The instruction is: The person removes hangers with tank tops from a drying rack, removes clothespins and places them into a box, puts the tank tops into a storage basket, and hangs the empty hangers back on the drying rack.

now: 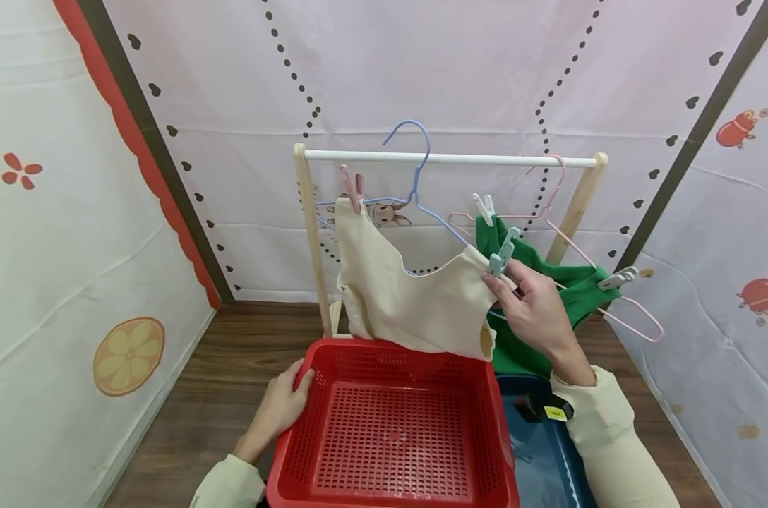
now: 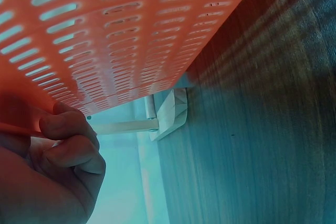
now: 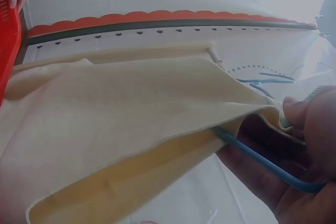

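Observation:
My left hand point(image 1: 280, 403) grips the left rim of a red plastic basket point(image 1: 393, 430); the left wrist view shows curled fingers point(image 2: 73, 145) at its rim. A cream sleeveless top point(image 1: 416, 307) hangs on a blue hanger point(image 1: 416, 176), a pink clothespin point(image 1: 354, 189) on its left shoulder. My right hand point(image 1: 539, 310) pinches the top's right shoulder, thumb beside a light teal clothespin point(image 1: 503, 252). In the right wrist view, the blue hanger arm point(image 3: 262, 161) runs out of the armhole past my fingers.
A green garment point(image 1: 574, 286) hangs on a pink hanger point(image 1: 641, 324) at right, with white clothespins point(image 1: 484, 209). The rack has a white rail point(image 1: 486, 160) and wooden posts point(image 1: 312, 240). A blue bin point(image 1: 543, 458) stands below my right arm. Printed fabric walls surround the wooden floor point(image 1: 257, 331).

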`<state>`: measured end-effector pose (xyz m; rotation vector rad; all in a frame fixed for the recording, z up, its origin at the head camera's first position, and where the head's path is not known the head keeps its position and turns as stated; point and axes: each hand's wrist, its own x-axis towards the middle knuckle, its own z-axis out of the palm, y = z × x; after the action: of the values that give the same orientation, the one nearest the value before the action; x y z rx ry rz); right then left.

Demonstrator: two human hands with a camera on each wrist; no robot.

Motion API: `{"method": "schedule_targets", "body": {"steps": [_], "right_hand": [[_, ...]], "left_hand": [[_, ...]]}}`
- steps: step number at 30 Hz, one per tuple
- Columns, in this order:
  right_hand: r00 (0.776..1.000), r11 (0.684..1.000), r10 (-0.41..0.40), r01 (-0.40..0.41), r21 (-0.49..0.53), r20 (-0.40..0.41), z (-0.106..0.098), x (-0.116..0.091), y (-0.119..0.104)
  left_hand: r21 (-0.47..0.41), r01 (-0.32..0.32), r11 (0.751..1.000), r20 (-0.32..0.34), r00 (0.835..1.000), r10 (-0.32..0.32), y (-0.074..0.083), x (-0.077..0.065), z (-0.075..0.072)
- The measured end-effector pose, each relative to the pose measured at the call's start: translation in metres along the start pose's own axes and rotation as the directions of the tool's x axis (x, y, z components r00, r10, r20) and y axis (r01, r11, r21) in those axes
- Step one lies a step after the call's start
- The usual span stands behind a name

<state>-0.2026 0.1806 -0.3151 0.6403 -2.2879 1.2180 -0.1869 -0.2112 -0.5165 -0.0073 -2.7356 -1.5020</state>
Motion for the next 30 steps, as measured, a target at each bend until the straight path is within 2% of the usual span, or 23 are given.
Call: {"method": "schedule_targets", "body": {"steps": [7,17,30], "right_hand": [[0.999,0.999,0.045,-0.045,-0.002,0.006,-0.009,-0.006,-0.003],[0.997,0.992,0.072,-0.074,0.099,0.023,-0.021,-0.012,-0.004],[0.996,0.993,0.084,-0.085,0.085,0.015,-0.029,-0.021,-0.008]], "left_hand": [[-0.009,0.008,1.000,0.005,1.000,-0.007,0.001,-0.001,-0.001],[-0.018,0.003,1.000,0.005,1.000,-0.003,0.003,-0.001,0.000],[0.007,0.006,1.000,0.010,1.000,-0.006,0.004,-0.001,-0.001]]}}
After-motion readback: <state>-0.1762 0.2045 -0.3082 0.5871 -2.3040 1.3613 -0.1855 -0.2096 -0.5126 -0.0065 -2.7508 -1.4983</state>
